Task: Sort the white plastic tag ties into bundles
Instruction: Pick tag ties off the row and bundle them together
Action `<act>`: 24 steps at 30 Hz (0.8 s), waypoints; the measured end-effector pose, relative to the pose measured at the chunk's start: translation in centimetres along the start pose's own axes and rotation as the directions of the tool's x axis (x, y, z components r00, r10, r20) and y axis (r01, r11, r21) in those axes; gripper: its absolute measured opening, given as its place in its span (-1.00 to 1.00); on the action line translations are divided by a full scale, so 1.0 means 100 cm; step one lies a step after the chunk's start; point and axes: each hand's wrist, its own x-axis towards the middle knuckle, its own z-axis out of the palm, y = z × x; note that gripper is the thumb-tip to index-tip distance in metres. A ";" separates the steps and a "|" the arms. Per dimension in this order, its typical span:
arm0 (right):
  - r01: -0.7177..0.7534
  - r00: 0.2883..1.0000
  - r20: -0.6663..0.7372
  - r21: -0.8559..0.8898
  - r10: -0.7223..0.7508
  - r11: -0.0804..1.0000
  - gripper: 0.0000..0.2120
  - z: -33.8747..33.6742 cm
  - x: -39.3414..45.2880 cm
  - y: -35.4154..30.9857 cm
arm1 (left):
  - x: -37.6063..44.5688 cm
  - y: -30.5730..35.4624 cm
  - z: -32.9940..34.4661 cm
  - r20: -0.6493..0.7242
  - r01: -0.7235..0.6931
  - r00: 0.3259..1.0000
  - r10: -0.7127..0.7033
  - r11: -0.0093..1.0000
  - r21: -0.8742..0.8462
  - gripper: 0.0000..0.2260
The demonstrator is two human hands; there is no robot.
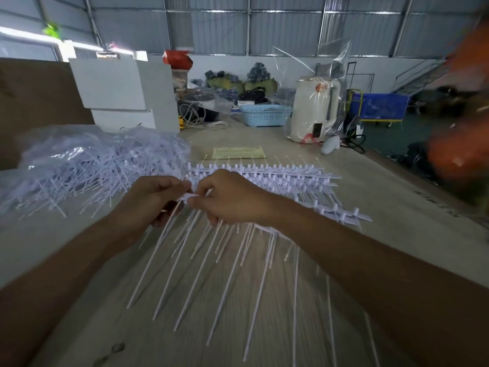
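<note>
Two hands meet over the near middle of the wooden table (264, 313): the left hand (150, 200) curls around a held strip of ties (189, 197), long tails fanning toward us, while the right hand (232, 200) pinches the strip's head end between thumb and fingers. To do this well, I'd keep the heads squared up and the tails combed parallel before laying it down. Just beyond and to the right, the stacked tie strips (291, 178) show at least three comb-like rows, though overlaps blur the count. Far left, one loose heap of ties (92, 165), uncountable. Farther back: one yellow paper (238, 152), one blue basket (264, 115), one bagged white kettle (315, 112).
</note>
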 end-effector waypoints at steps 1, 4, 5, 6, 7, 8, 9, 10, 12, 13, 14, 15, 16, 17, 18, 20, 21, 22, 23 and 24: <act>0.021 0.999 -0.038 0.033 -0.019 0.999 -0.74 0.003 -0.003 0.003 | -0.001 0.002 0.000 0.025 0.000 1.000 0.000 1.000 0.006 -0.67; 0.023 0.995 -0.100 0.140 -0.009 0.990 -0.82 0.019 -0.014 0.017 | -0.006 0.008 0.004 0.109 -0.002 0.994 0.001 1.000 0.011 -0.64; 0.015 0.994 -0.108 0.162 0.003 0.987 -0.83 0.025 -0.016 0.022 | -0.008 0.009 0.007 0.124 -0.007 0.992 0.006 1.000 0.013 -0.66; 0.009 0.993 -0.120 0.171 0.012 0.985 -0.84 0.030 -0.018 0.026 | -0.010 0.010 0.010 0.118 -0.015 0.993 0.013 1.000 0.015 -0.67; 0.008 0.991 -0.136 0.171 0.015 0.985 -0.85 0.034 -0.018 0.029 | -0.010 0.011 0.013 0.093 -0.026 0.995 0.024 0.999 0.024 -0.67; 0.015 0.988 -0.155 0.169 0.011 0.985 -0.86 0.037 -0.018 0.032 | -0.011 0.012 0.015 0.058 -0.037 0.998 0.035 0.998 0.044 -0.67; 0.031 0.985 -0.175 0.165 -0.001 0.986 -0.87 0.040 -0.018 0.034 | -0.011 0.013 0.017 0.026 -0.048 0.999 0.046 0.996 0.070 -0.66; 0.055 0.979 -0.202 0.149 -0.025 0.987 -0.88 0.042 -0.018 0.035 | -0.011 0.015 0.018 0.001 -0.059 0.998 0.059 0.994 0.093 -0.65; 0.113 0.961 -0.263 0.079 -0.088 0.990 -0.89 0.046 -0.018 0.038 | -0.010 0.017 0.018 -0.029 -0.061 0.997 0.065 0.989 0.131 -0.60; 0.138 0.950 -0.288 0.041 -0.121 0.990 -0.90 0.048 -0.019 0.040 | -0.009 0.016 0.018 -0.035 -0.047 0.998 0.052 0.988 0.145 -0.59; 0.162 0.938 -0.311 -0.001 -0.154 0.987 -0.92 0.050 -0.020 0.041 | -0.008 0.016 0.018 -0.036 -0.025 0.999 0.031 0.988 0.152 -0.58; 0.180 0.925 -0.332 -0.050 -0.186 0.982 -0.95 0.052 -0.021 0.041 | -0.007 0.015 0.017 -0.034 0.001 0.999 0.004 0.989 0.151 -0.57; 0.188 0.916 -0.342 -0.095 -0.209 0.978 -0.96 0.052 -0.021 0.041 | -0.007 0.015 0.017 -0.029 0.029 0.999 -0.025 0.989 0.143 -0.57; 0.185 0.914 -0.344 -0.116 -0.214 0.976 -0.95 0.052 -0.021 0.041 | -0.006 0.014 0.015 -0.022 0.050 0.999 -0.048 0.989 0.137 -0.58; 0.180 0.917 -0.340 -0.110 -0.207 0.977 -0.92 0.051 -0.021 0.041 | -0.005 0.015 0.013 -0.007 0.056 0.998 -0.055 0.988 0.143 -0.58; 0.179 0.922 -0.333 -0.089 -0.199 0.980 -0.87 0.049 -0.020 0.041 | -0.003 0.017 0.007 0.052 0.036 0.998 -0.047 0.981 0.192 -0.58; 0.186 0.920 -0.333 -0.096 -0.208 0.978 -0.87 0.049 -0.019 0.041 | -0.002 0.019 0.003 0.090 0.033 0.994 -0.054 0.975 0.218 -0.58; 0.199 0.915 -0.335 -0.109 -0.224 0.974 -0.89 0.050 -0.020 0.041 | -0.001 0.020 -0.001 0.129 0.043 0.989 -0.075 0.971 0.234 -0.59; 0.214 0.911 -0.335 -0.120 -0.242 0.970 -0.90 0.051 -0.020 0.041 | 0.000 0.021 -0.005 0.170 0.059 0.980 -0.102 0.968 0.245 -0.61; 0.226 0.910 -0.326 -0.129 -0.256 0.966 -0.93 0.053 -0.021 0.041 | 0.000 0.022 -0.009 0.218 0.074 0.967 -0.131 0.965 0.253 -0.63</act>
